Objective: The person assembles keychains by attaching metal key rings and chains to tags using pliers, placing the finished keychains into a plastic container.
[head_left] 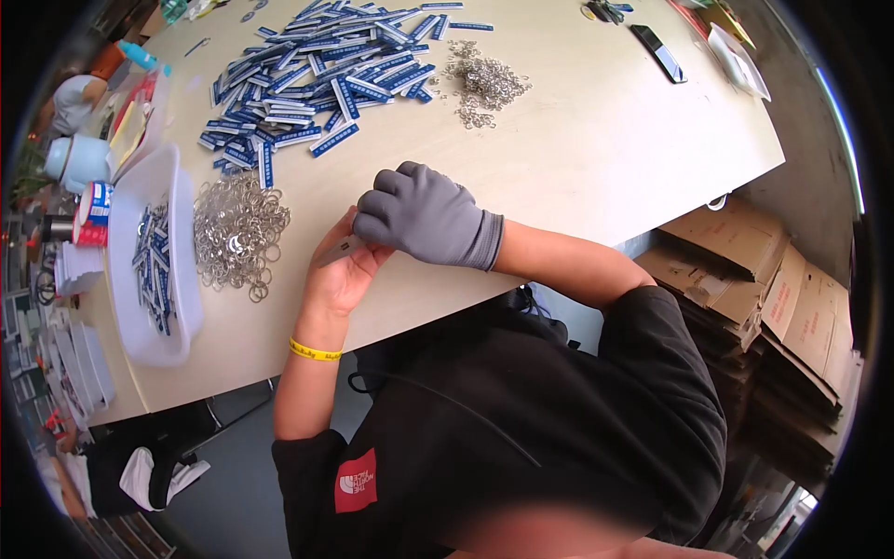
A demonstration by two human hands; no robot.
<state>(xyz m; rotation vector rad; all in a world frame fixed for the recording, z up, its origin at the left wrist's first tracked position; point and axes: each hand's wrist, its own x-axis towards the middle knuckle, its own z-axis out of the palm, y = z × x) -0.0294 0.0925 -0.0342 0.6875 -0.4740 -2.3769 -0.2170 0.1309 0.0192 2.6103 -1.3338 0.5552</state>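
My bare left hand, with a yellow band at its wrist, is closed around a flat grey piece that lies across the palm; what kind of thing it is I cannot make out. My right hand wears a grey glove, its fingers curled and meeting the left fingertips. Whatever it grips is hidden behind the glove. Nearest to the left hand is a heap of metal split rings. Beyond the hands spreads a big pile of blue-and-white printed strips, and right of it a heap of small metal links.
At the left, a white plastic bin contains several blue-and-white strips. A dark phone lies at the far right of the table. Flattened cardboard boxes are stacked beside the right table edge. Another person is at the far left.
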